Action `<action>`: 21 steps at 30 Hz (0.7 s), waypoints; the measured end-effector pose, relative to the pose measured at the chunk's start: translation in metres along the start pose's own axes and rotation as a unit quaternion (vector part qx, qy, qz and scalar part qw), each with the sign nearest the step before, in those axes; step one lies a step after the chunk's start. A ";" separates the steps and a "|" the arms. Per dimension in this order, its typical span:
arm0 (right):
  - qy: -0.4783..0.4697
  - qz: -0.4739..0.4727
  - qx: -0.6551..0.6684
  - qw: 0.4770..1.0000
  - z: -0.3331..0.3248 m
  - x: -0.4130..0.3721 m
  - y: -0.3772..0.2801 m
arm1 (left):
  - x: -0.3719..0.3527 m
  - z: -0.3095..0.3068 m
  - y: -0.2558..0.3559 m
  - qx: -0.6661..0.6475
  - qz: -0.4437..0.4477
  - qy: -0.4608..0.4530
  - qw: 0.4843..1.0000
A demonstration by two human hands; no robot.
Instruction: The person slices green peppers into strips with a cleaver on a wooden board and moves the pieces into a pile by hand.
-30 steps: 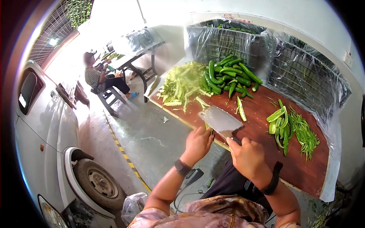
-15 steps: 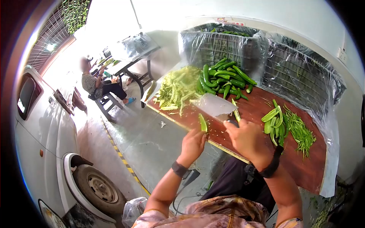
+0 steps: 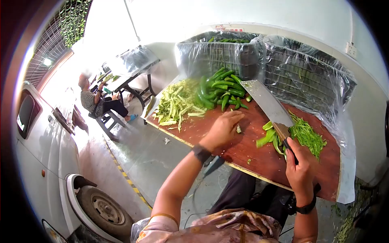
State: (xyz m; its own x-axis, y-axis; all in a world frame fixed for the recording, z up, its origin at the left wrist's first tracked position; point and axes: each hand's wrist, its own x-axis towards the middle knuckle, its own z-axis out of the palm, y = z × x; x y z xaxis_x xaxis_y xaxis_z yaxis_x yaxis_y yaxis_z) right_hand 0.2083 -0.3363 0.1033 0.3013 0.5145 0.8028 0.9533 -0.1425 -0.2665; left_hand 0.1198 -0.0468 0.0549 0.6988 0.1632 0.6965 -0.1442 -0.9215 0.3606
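Note:
My right hand (image 3: 300,168) is closed round the wooden handle of a cleaver (image 3: 269,103). The broad blade slants up and left, its handle end beside the cut green pepper pieces (image 3: 266,139). Over the middle of the brown board (image 3: 243,152), my left hand (image 3: 223,131) has its fingers curled in. A small pale piece of pepper (image 3: 238,129) shows at those fingertips. Whole green peppers (image 3: 223,87) are heaped at the back, beyond the left hand. Pale green strips (image 3: 178,103) lie piled at the board's left end; thin green shreds (image 3: 308,135) lie on the right.
Plastic-draped crates (image 3: 306,73) stand along the board's back edge. To the left, a person (image 3: 97,99) sits on a stool by another table (image 3: 127,67). A white vehicle (image 3: 48,154) is parked on the left.
The cleaver has swung right and up, from the middle of the board to near the cut peppers. My left hand has moved right over the board, and the green pepper piece has left its fingers.

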 end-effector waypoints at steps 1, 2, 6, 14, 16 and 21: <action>0.014 -0.004 0.001 1.000 -0.003 -0.004 0.004 | 0.005 0.006 -0.013 0.078 0.024 -0.047 0.996; 0.029 -0.009 0.003 1.000 -0.005 -0.007 0.008 | 0.009 0.011 -0.024 0.157 0.048 -0.092 0.982; 0.004 -0.003 -0.018 1.000 -0.011 -0.015 0.011 | 0.006 0.030 -0.061 0.303 0.144 -0.205 0.919; -0.031 -0.008 -0.002 0.999 0.003 -0.023 0.008 | -0.023 -0.012 -0.032 0.208 -0.150 -0.117 0.960; -0.057 -0.006 0.019 0.998 0.012 -0.024 0.002 | -0.036 -0.027 -0.031 0.172 -0.260 -0.093 0.945; -0.089 -0.053 0.022 0.994 0.043 -0.031 -0.008 | -0.077 -0.049 -0.041 0.177 -0.347 0.025 0.921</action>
State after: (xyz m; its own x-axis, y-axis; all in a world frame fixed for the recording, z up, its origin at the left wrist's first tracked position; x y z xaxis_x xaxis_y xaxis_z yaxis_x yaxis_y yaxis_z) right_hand 0.1901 -0.3149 0.0576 0.1864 0.6673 0.7211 0.9763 -0.0436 -0.2120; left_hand 0.0374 -0.0043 0.0164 0.5027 0.7632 0.4059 0.5678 -0.6456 0.5107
